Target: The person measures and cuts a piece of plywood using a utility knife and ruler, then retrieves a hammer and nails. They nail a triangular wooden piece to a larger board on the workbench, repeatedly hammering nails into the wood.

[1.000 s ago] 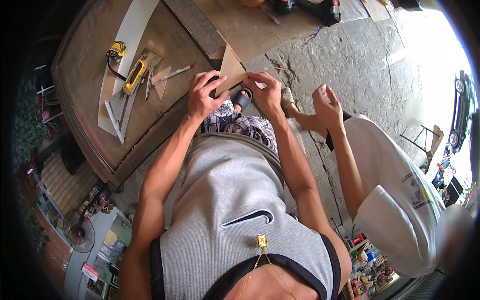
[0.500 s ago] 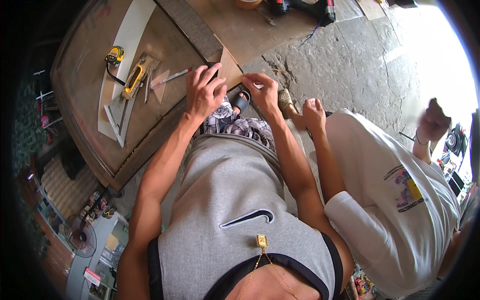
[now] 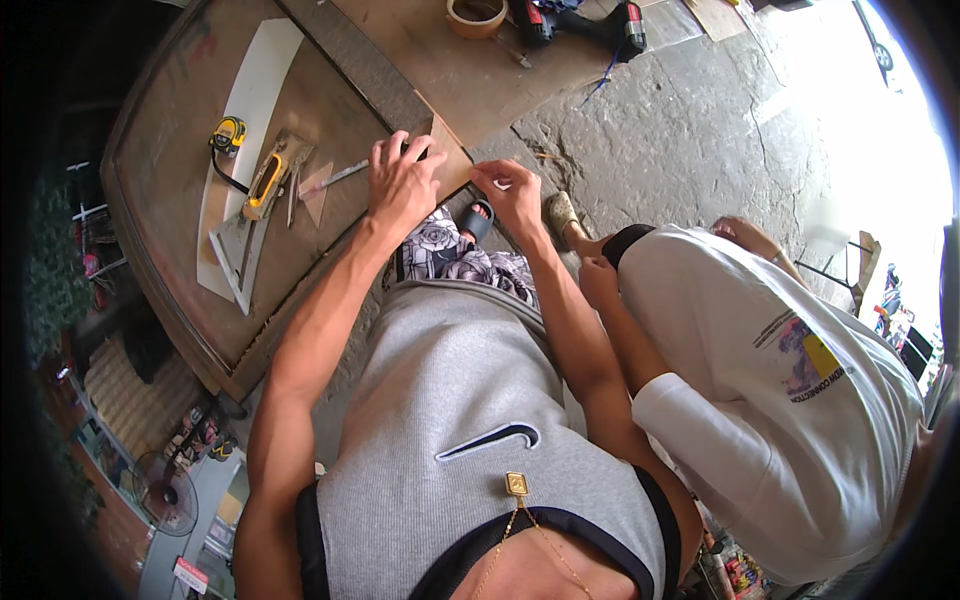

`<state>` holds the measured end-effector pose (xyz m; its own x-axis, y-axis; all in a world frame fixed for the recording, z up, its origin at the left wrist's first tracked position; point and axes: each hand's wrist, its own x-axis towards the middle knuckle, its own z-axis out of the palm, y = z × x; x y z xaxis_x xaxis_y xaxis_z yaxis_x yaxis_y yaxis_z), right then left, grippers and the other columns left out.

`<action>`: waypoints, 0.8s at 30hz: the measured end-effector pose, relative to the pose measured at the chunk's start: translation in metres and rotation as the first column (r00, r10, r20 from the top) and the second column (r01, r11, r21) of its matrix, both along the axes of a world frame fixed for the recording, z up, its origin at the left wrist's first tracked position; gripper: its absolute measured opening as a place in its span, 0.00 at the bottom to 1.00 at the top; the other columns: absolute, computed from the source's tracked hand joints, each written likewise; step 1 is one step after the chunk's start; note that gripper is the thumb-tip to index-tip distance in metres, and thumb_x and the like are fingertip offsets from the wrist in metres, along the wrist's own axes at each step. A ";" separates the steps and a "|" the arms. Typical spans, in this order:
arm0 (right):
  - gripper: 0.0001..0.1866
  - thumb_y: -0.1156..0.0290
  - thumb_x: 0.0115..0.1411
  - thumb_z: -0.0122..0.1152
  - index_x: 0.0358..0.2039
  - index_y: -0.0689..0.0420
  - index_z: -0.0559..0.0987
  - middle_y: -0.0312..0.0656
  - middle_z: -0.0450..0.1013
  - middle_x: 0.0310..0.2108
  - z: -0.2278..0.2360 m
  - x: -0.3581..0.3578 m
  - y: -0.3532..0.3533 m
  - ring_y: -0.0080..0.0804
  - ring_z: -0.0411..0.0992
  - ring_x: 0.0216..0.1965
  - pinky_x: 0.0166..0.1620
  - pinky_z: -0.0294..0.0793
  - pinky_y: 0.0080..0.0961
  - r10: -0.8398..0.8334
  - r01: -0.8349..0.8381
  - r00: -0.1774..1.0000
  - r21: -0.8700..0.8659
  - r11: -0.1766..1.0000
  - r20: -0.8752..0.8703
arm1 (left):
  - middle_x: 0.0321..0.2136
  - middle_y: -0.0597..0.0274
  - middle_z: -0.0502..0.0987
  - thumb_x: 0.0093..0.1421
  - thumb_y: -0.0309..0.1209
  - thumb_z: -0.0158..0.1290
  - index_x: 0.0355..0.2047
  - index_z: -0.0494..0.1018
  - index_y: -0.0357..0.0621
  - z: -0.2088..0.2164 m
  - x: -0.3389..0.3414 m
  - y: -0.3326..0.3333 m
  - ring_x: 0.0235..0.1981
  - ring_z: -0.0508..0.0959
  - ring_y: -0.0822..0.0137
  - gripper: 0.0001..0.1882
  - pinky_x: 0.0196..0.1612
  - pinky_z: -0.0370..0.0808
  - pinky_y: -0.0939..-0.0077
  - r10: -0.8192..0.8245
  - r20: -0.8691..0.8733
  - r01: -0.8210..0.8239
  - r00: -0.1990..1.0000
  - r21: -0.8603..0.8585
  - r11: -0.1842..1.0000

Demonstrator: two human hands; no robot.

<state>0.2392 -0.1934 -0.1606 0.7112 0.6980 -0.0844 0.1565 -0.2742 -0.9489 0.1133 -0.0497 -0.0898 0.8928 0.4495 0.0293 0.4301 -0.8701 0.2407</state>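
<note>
Fingers bent, my left hand [image 3: 403, 188] rests over a thin, light-brown wooden piece [image 3: 450, 158] at the workbench's corner. A dark object shows partly beneath its fingertips, too covered to name. My right hand [image 3: 512, 197] is pinched at the right tip of that piece, with a small white bit showing among its fingers; I cannot make out what it is. Left of my left hand lie a slim marker [image 3: 345, 174] and a triangular wood offcut [image 3: 314, 192]. Farther left are a yellow-handled tool [image 3: 266, 185], a white-edged set square [image 3: 233, 262] and a yellow-black tape measure [image 3: 228, 135].
A long white curved strip [image 3: 262, 75] lies on the brown workbench [image 3: 330, 95]. Toward the back are a tape roll [image 3: 477, 18] and power drills [image 3: 575, 25]. A person in a white shirt [image 3: 760, 400] crouches close on my right, over cracked concrete [image 3: 690, 130].
Both hands stay at the wooden piece; my right hand has shifted slightly left in view. The neighbouring person has leaned forward and lowered their far arm. The whole view has shifted a little.
</note>
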 end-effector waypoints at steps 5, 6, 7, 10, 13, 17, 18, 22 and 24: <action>0.09 0.70 0.53 0.70 0.33 0.58 0.86 0.45 0.81 0.30 0.003 -0.002 0.001 0.31 0.80 0.30 0.34 0.76 0.26 -0.007 0.007 1.000 0.001 1.000 0.005 | 0.54 0.67 0.75 0.43 0.33 0.68 0.43 0.81 0.53 -0.006 -0.002 0.008 0.56 0.68 0.56 0.23 0.61 0.61 0.57 -0.034 0.006 0.034 0.999 0.005 0.999; 0.08 0.70 0.53 0.70 0.33 0.58 0.86 0.44 0.81 0.30 0.004 -0.002 0.002 0.31 0.80 0.30 0.34 0.76 0.26 -0.009 0.009 1.000 0.003 1.000 0.006 | 0.54 0.67 0.75 0.43 0.33 0.68 0.43 0.81 0.53 -0.006 -0.001 0.009 0.56 0.68 0.56 0.23 0.61 0.60 0.57 -0.040 -0.004 0.040 0.999 0.003 0.999; 0.09 0.69 0.52 0.70 0.33 0.57 0.86 0.44 0.81 0.31 0.003 -0.003 0.002 0.31 0.80 0.30 0.34 0.76 0.26 -0.021 0.021 1.000 0.015 1.000 0.001 | 0.54 0.67 0.75 0.43 0.33 0.68 0.43 0.81 0.53 -0.006 0.000 0.010 0.56 0.68 0.56 0.23 0.61 0.60 0.57 -0.046 -0.014 0.046 0.999 0.002 0.999; 0.09 0.69 0.52 0.70 0.34 0.57 0.85 0.44 0.81 0.31 0.004 -0.004 0.003 0.31 0.80 0.30 0.34 0.76 0.27 -0.025 0.025 0.999 -0.029 0.999 -0.026 | 0.53 0.66 0.76 0.42 0.33 0.68 0.42 0.81 0.53 0.000 0.004 0.012 0.56 0.69 0.56 0.23 0.61 0.60 0.57 -0.057 -0.061 0.056 0.997 -0.013 0.998; 0.11 0.69 0.52 0.70 0.36 0.57 0.85 0.42 0.81 0.31 0.002 -0.004 0.002 0.27 0.78 0.30 0.34 0.75 0.26 -0.057 0.058 0.995 0.001 0.998 -0.081 | 0.53 0.65 0.76 0.42 0.34 0.68 0.43 0.81 0.53 0.003 0.008 0.014 0.56 0.69 0.57 0.23 0.61 0.60 0.57 -0.078 -0.101 0.077 0.992 -0.017 0.997; 0.14 0.67 0.53 0.70 0.38 0.60 0.84 0.42 0.81 0.31 0.000 -0.002 -0.002 0.25 0.77 0.30 0.35 0.75 0.25 -0.032 0.030 0.977 -0.016 0.999 -0.211 | 0.53 0.65 0.77 0.40 0.35 0.69 0.43 0.81 0.53 0.005 0.009 0.013 0.55 0.69 0.59 0.25 0.61 0.60 0.58 -0.075 -0.124 0.071 0.989 -0.035 0.997; 0.14 0.67 0.53 0.70 0.39 0.61 0.84 0.42 0.81 0.31 0.000 -0.001 -0.002 0.25 0.77 0.30 0.35 0.75 0.25 -0.024 0.017 0.969 -0.030 0.999 -0.247 | 0.52 0.65 0.77 0.40 0.35 0.69 0.42 0.81 0.54 0.006 0.009 0.013 0.55 0.69 0.59 0.25 0.60 0.60 0.58 -0.073 -0.127 0.068 0.989 -0.041 0.997; 0.17 0.65 0.57 0.69 0.42 0.63 0.83 0.39 0.80 0.27 -0.010 0.002 -0.003 0.22 0.75 0.29 0.34 0.75 0.22 0.010 -0.015 0.971 -0.016 1.000 -0.237 | 0.52 0.66 0.77 0.40 0.35 0.69 0.42 0.80 0.54 0.006 0.011 0.014 0.55 0.70 0.60 0.24 0.60 0.60 0.59 -0.077 -0.129 0.069 0.989 -0.060 0.996; 0.17 0.65 0.57 0.69 0.43 0.62 0.82 0.40 0.80 0.27 -0.009 0.001 -0.002 0.22 0.75 0.29 0.34 0.75 0.22 0.019 -0.019 0.962 0.006 1.000 -0.271 | 0.51 0.66 0.77 0.40 0.34 0.69 0.41 0.80 0.53 0.007 0.010 0.015 0.55 0.70 0.60 0.24 0.60 0.60 0.59 -0.078 -0.126 0.070 0.989 -0.065 0.995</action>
